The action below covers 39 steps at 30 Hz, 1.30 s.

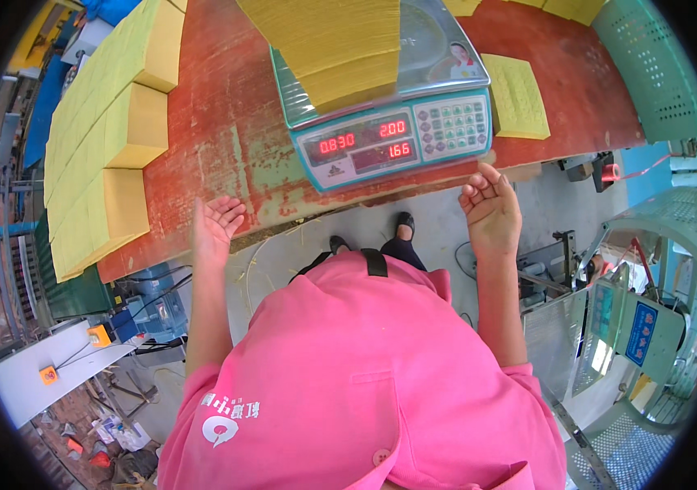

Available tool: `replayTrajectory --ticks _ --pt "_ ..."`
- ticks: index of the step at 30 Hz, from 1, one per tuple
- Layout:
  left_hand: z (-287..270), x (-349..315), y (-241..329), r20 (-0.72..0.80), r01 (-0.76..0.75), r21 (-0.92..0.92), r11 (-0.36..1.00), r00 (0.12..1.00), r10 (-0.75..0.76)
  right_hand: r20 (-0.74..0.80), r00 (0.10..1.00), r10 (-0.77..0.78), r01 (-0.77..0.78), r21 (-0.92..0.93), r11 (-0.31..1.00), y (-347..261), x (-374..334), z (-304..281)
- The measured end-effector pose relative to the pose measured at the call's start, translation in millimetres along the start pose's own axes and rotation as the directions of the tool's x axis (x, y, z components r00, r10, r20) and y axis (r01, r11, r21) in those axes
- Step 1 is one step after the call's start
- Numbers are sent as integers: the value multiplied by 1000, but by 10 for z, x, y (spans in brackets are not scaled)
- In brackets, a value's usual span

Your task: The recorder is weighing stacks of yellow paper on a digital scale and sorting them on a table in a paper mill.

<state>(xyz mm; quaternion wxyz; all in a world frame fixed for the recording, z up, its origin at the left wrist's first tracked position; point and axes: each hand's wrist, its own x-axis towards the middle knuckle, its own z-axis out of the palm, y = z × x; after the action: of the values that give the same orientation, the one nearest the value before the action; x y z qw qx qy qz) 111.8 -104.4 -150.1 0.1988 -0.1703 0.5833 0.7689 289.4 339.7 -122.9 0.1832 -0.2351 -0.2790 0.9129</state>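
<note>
A weighing scale (389, 122) sits on the tabletop (218, 122) close to its near edge, display facing the person. A stack of paper sheets (336, 45) rests on the scale's pan. Just right of the scale lies a single small pad (516, 96) on the tabletop. Along the tabletop's left side runs a row of paper blocks (104, 122), from near to far. The left hand (216, 229) is at the near edge, left of the scale; the right hand (491, 208) is at the near edge below the scale's right corner. A machine (634, 327) stands on the floor at the near right.
</note>
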Motion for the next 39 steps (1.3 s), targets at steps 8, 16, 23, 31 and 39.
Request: replayTrajectory --ticks 8,16,23,31,39 --pt "45 18 10 -7 -23 11 1000 1000 23 24 999 32 -32 -12 999 25 70 54" --pt "-82 44 -84 -94 -22 23 999 995 24 87 984 154 -154 -8 988 137 62 291" --pt "-32 93 -76 -105 -43 55 998 993 48 190 955 227 -206 -125 971 -16 67 364" --pt "-134 100 -178 -261 -37 108 993 963 64 181 966 -184 255 -560 788 -847 535 -13" --pt "62 8 -124 -366 -65 151 986 923 117 321 745 -584 281 -946 -162 -1214 1188 -605"
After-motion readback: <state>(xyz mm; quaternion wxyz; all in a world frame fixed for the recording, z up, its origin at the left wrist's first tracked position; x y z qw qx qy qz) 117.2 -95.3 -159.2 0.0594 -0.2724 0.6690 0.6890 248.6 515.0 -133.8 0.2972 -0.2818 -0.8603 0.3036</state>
